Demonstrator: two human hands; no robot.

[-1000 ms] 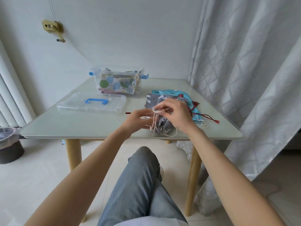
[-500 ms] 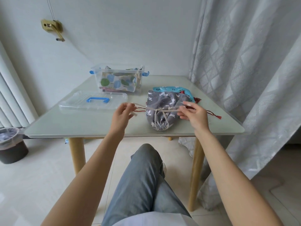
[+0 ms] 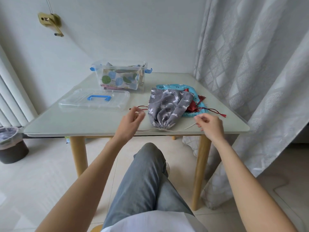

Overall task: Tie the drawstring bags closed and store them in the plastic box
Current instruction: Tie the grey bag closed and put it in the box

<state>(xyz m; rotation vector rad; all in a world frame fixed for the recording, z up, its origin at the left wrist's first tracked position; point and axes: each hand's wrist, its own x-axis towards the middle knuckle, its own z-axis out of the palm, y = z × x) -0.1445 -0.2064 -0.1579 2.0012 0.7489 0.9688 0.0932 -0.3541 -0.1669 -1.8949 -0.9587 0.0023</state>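
A pale tabletop [image 3: 103, 121] on wooden legs is set against a white wall, with a dark bin [image 3: 11, 144] at left and curtains [image 3: 250, 64] at right. A clear lid [image 3: 95, 100] and plastic box [image 3: 120, 76] are placed left of centre. The grey printed bag [image 3: 167, 106] is laid at the near edge, mouth gathered. Its cream cord [image 3: 145, 130] is pinched by the left hand [image 3: 132, 121] and right hand [image 3: 210, 124].

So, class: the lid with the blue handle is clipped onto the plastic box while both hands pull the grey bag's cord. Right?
Not quite. In the head view the lid lies on the table beside the open plastic box; the left hand and right hand do pull the grey bag's cord.
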